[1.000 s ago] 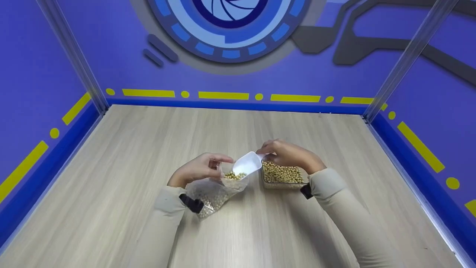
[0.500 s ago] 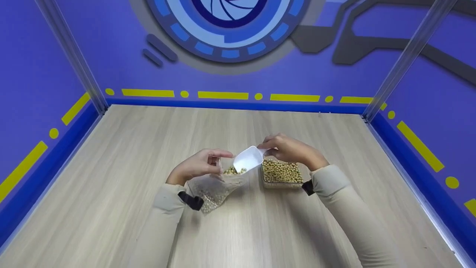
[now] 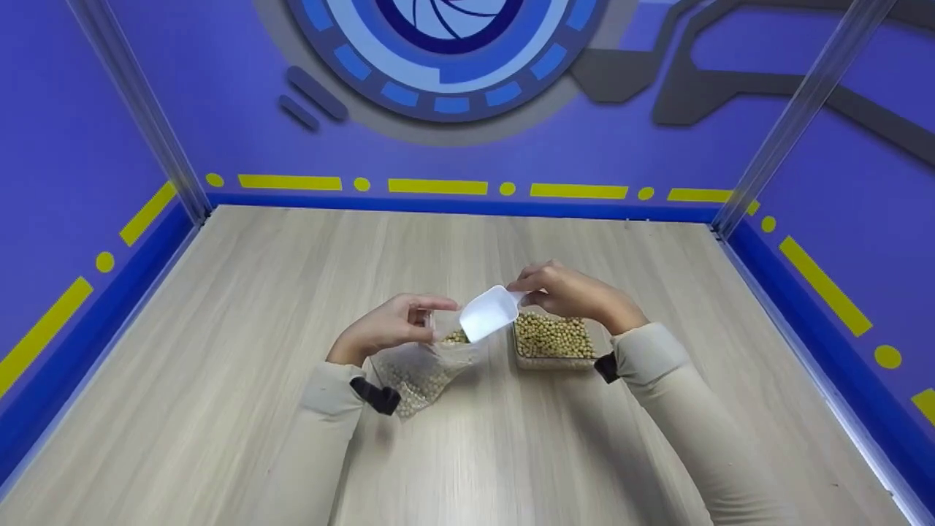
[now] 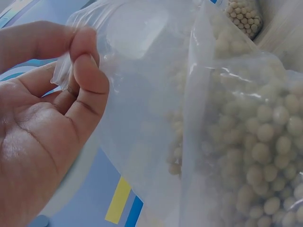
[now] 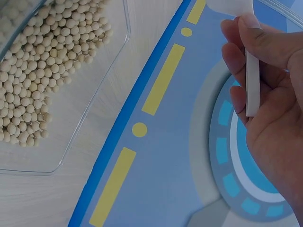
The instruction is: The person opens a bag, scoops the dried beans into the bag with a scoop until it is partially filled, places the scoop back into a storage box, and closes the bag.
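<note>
My left hand (image 3: 391,326) pinches the top edge of a clear plastic bag (image 3: 426,372), which holds many soybeans. In the left wrist view the bag (image 4: 241,156) hangs from thumb and fingers, with beans (image 4: 260,153) bulging through the film. My right hand (image 3: 570,292) holds a white scoop (image 3: 489,314) by its handle. The scoop is tilted down over the bag's mouth, and no beans show in it. Only the handle (image 5: 253,87) and a bit of the scoop's bowl appear in the right wrist view.
A clear box (image 3: 556,363) of soybeans (image 3: 553,336) stands on the wooden table (image 3: 292,277), under the right hand. Blue panels (image 3: 467,157) with yellow markings enclose the table at the back and both sides.
The scoop has risen slightly and tipped, and the beans at its lip have slid into the bag. Both hands have moved up a little; each keeps its hold.
</note>
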`<state>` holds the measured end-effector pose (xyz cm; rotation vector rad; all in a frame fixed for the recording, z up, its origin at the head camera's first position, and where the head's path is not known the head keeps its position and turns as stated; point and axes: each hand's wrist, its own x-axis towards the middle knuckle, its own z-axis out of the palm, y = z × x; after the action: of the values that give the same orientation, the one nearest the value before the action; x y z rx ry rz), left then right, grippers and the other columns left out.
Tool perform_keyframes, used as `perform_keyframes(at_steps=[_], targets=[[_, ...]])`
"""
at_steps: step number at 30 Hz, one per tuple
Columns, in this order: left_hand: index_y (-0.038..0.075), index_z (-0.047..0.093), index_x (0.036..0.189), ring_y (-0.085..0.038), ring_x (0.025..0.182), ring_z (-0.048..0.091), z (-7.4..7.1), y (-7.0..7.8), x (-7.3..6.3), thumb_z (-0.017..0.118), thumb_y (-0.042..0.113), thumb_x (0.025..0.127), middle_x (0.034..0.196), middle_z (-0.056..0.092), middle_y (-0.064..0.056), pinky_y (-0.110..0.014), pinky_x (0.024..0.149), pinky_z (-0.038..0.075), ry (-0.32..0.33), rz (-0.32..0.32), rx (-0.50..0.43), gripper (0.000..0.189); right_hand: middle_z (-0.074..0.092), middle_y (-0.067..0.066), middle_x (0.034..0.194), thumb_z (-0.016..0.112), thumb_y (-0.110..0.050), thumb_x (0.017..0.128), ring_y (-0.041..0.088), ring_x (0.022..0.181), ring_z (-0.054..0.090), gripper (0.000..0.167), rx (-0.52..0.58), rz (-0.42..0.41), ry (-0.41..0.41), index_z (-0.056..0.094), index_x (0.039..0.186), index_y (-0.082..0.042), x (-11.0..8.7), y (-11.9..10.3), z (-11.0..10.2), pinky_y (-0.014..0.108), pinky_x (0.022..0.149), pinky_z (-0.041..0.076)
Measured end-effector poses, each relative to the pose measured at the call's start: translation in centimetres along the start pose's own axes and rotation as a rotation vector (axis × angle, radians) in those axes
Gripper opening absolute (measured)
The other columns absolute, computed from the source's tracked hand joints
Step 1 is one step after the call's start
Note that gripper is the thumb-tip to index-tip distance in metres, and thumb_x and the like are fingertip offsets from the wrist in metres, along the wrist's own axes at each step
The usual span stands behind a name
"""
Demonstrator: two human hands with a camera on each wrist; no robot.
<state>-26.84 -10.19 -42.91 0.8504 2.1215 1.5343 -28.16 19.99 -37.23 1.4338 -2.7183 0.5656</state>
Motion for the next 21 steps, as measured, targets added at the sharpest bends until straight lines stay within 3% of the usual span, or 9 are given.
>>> perform_keyframes(at_steps=[11, 18, 21], targets=[[-0.003, 0.055, 0.132, -0.005, 0.065, 0.048, 0.1, -0.4, 0.0, 0.066, -0.002, 0.082, 0.085, 0.056, -0.002, -0.022, 0.065, 0.050, -0.012, -0.007, -0.025, 0.051, 0.070, 0.017, 0.104, 0.064, 0.001, 0.087, 0.028, 0.092, 0.065, 0.025, 0.080, 0.093, 0.015, 0.070, 0.111, 0.002, -1.5, 1.1, -0.2, 0.041, 0.078, 0.054], [-0.002, 0.055, 0.133, -0.005, 0.065, 0.054, 0.2, -0.4, 0.0, 0.065, -0.004, 0.082, 0.074, 0.054, 0.003, -0.026, 0.068, 0.053, -0.019, -0.014, -0.058, 0.052, 0.070, 0.017, 0.108, 0.064, -0.001, 0.087, 0.030, 0.097, 0.066, 0.028, 0.102, 0.192, 0.027, 0.069, 0.114, 0.002, -3.4, 2.0, -0.4, 0.042, 0.079, 0.054], [0.001, 0.055, 0.134, -0.006, 0.067, 0.054, 0.4, -0.5, -0.1, 0.063, -0.005, 0.082, 0.077, 0.056, 0.001, -0.026, 0.068, 0.052, -0.023, -0.022, -0.060, 0.053, 0.070, 0.018, 0.109, 0.065, -0.002, 0.087, 0.032, 0.100, 0.066, 0.028, 0.098, 0.216, 0.040, 0.069, 0.115, 0.003, -4.3, 2.4, -0.5, 0.045, 0.082, 0.054]])
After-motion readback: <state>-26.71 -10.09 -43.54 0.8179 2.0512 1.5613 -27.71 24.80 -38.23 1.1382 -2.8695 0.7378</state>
